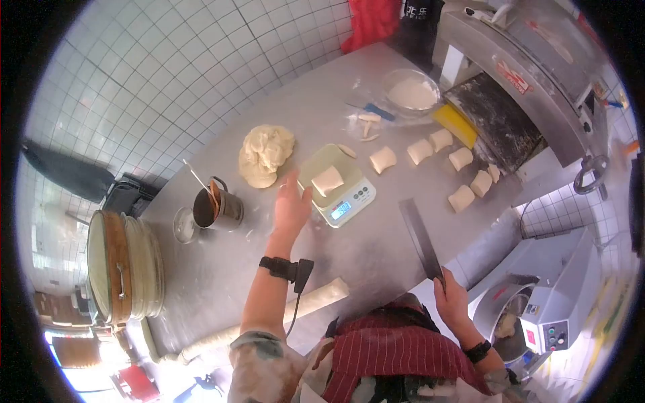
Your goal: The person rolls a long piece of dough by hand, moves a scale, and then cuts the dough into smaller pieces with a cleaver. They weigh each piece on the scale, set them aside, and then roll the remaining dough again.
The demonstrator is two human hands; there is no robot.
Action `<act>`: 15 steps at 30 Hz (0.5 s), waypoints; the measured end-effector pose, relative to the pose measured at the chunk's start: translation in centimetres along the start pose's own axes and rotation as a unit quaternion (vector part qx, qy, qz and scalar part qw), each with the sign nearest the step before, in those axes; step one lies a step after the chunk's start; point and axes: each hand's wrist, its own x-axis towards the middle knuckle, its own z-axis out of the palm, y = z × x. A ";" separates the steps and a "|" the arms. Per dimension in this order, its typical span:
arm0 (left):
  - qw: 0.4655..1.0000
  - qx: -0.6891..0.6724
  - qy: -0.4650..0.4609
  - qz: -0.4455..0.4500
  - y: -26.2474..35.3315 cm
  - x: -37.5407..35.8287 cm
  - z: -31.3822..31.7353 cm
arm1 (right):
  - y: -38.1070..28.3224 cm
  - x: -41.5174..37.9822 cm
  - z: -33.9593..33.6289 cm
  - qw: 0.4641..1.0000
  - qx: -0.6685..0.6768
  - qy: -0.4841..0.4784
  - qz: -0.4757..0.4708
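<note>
My left hand (291, 205) is beside the left edge of a pale green kitchen scale (339, 213), fingers stretched out and apart, holding nothing. A cut dough piece (328, 181) rests on the scale's plate, and the display is lit. In my right hand (451, 299), near the table's front edge, is the handle of a long, dark-bladed knife (419, 238), its blade pointing away from me over the table. A long dough roll (322, 295) lies along the front edge, close to my body. Behind my left hand sits a large dough lump (266, 153).
Several dough pieces (383, 160) lie right of the scale. A flour bowl (412, 93) and a dough-rolling machine (497, 121) stand at the back right. Left are a metal pot (230, 211) with utensils and stacked round sieves (121, 269). A mixer (547, 302) stands at lower right.
</note>
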 end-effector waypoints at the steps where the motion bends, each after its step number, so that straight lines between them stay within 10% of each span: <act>1: 1.000 0.002 0.002 -0.002 0.9 0.3 0.1 | 0.2 0.3 -0.3 1.000 0.001 -0.002 -0.003; 15: 0.992 0.078 -0.102 -0.007 5.6 3.9 3.5 | 4.4 2.1 -3.7 0.999 -0.006 -0.039 -0.005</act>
